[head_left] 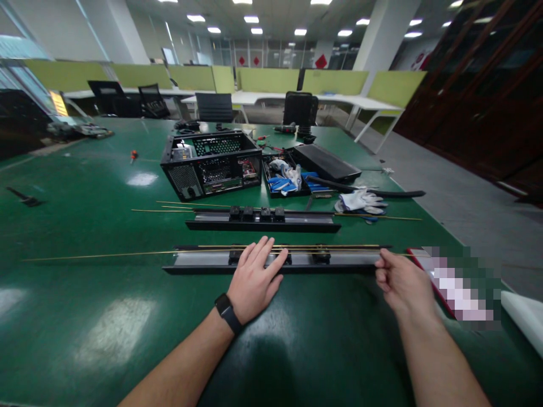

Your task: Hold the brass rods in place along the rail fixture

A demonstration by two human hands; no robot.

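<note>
A long black and grey rail [339,261] with black sockets lies across the green table in front of me. Thin brass rods [106,255] run along its top and stick out far to the left. My left hand [254,280] lies flat on the middle of the rail, fingers stretched out over a socket. My right hand [399,280] is at the rail's right end with its fingers curled, pinching the end of the rail or a rod there. A black watch sits on my left wrist.
A second rail [263,219] with several black sockets and more brass rods lies just behind. Further back stand an open black computer case [211,164], a black tray of parts [285,176], white gloves [360,200] and a black hose [399,193]. A red-edged flat object [424,265] lies at right.
</note>
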